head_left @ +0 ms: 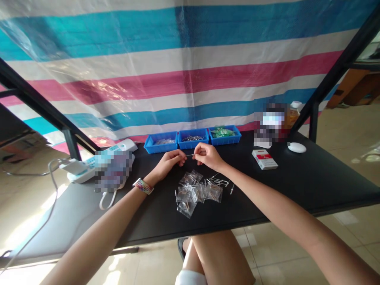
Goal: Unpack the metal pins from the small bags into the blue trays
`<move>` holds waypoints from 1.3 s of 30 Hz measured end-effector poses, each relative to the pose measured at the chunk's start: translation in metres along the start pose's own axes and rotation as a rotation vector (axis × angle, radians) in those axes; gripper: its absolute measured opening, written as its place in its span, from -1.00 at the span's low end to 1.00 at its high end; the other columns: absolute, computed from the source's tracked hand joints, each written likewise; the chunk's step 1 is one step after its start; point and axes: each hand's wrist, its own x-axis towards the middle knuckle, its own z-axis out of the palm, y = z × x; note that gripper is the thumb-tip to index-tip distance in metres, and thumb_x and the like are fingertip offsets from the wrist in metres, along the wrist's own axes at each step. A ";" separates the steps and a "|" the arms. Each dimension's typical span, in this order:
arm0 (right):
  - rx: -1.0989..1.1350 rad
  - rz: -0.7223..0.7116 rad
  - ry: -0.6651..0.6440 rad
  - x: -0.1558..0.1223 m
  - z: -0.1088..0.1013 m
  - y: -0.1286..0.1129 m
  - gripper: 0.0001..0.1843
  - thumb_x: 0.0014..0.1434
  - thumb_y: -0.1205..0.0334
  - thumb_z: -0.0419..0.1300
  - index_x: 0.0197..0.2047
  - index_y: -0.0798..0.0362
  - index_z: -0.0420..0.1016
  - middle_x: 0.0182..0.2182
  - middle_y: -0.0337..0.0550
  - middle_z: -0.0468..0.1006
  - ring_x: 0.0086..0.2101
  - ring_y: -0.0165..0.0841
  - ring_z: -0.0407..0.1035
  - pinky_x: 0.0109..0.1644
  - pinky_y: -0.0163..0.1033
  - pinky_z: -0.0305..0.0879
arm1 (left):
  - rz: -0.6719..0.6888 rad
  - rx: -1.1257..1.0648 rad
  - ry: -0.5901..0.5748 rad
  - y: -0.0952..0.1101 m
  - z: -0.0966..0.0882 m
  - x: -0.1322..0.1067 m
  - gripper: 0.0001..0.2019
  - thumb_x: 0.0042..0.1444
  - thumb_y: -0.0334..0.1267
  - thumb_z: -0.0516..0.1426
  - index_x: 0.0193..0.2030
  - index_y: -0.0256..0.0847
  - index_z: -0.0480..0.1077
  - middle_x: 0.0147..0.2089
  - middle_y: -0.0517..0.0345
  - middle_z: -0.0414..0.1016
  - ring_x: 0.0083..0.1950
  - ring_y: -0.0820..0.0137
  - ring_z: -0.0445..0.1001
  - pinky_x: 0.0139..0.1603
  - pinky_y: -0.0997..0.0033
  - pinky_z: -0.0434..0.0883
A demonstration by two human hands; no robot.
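My left hand (171, 160) and my right hand (209, 155) meet in front of the blue bins, fingertips pinched. Between them stretches a thin silver blind rivet (190, 155), each hand closed on one end of it. Just below lie several small clear plastic bags (198, 192), overlapping, with thin metal pieces inside. More loose rivets (219, 181) are scattered on the black table to the right of the bags, under my right forearm.
Three blue bins stand along the back: the left bin (160, 149) with pale small pieces, the middle bin (192, 146) with metal pieces, the right bin (225, 139) with green packets. A power strip (89, 168) is left; a cigarette box (264, 159) and white oval object (297, 148) are right.
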 end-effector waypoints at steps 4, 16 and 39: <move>-0.009 -0.035 0.001 -0.001 0.006 0.001 -0.82 0.02 0.21 0.34 -0.35 -0.02 0.39 -0.44 -0.28 0.56 -0.53 -0.37 0.48 -0.47 -0.28 0.38 | -0.001 -0.076 0.034 -0.002 0.000 0.001 -0.72 0.18 -0.04 0.28 -0.31 -0.26 0.51 -0.35 0.10 0.51 -0.35 0.39 0.46 -0.26 0.40 0.38; 0.083 0.017 0.031 0.007 0.001 0.006 -0.82 0.00 0.20 0.35 -0.36 0.03 0.45 -0.47 -0.27 0.55 -0.54 -0.39 0.47 -0.48 -0.32 0.39 | 0.051 0.033 0.041 0.005 0.004 -0.001 -0.74 0.13 -0.11 0.36 -0.32 -0.25 0.46 -0.43 0.22 0.45 -0.40 0.46 0.39 -0.29 0.46 0.29; 0.135 -0.043 0.164 0.022 -0.009 -0.010 -0.75 -0.03 0.13 0.44 -0.35 0.07 0.51 -0.47 -0.26 0.58 -0.55 -0.43 0.48 -0.44 -0.31 0.49 | 0.002 -0.023 -0.069 0.000 -0.001 0.001 -0.80 0.18 -0.14 0.24 -0.28 -0.27 0.50 -0.39 0.16 0.48 -0.37 0.43 0.43 -0.27 0.42 0.36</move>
